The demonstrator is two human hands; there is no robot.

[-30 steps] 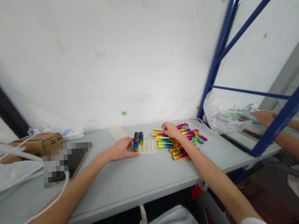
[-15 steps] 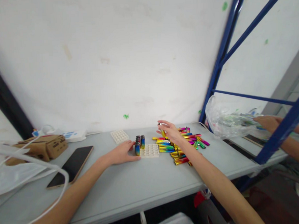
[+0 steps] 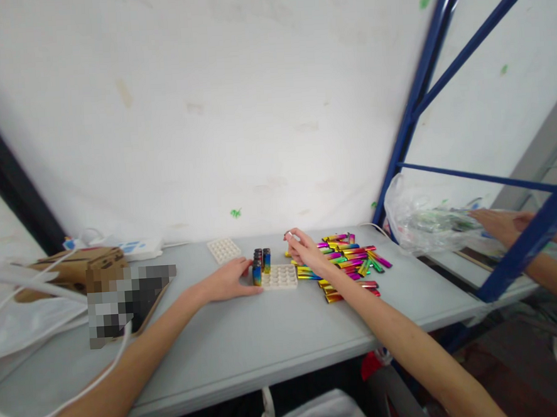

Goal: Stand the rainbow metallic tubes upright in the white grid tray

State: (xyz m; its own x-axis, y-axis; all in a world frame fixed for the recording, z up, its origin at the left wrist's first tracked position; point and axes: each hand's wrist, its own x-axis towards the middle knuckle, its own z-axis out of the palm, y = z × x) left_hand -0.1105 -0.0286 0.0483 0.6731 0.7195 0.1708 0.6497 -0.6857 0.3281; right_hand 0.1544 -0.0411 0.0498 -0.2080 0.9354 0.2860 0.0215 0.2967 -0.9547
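Near the back edge of the bench (image 3: 250,355), a white tray (image 3: 283,277) lies flat. A few shiny tubes (image 3: 261,263) stand up in the tray's left corner. The left hand (image 3: 229,281) lies loose and flat on the bench, with its fingers touching the tray's left side. The right hand (image 3: 306,252) is lifted just above the tray's right side. Its fingertips are pinched on one small tube (image 3: 288,235); only the tip shows. Just to the right lies a heap of rainbow tubes (image 3: 350,261). A second tray (image 3: 223,249) lies behind the left hand. Far right, past a blue rack post (image 3: 521,253), another person's hand (image 3: 499,225) touches a clear bag (image 3: 415,219).
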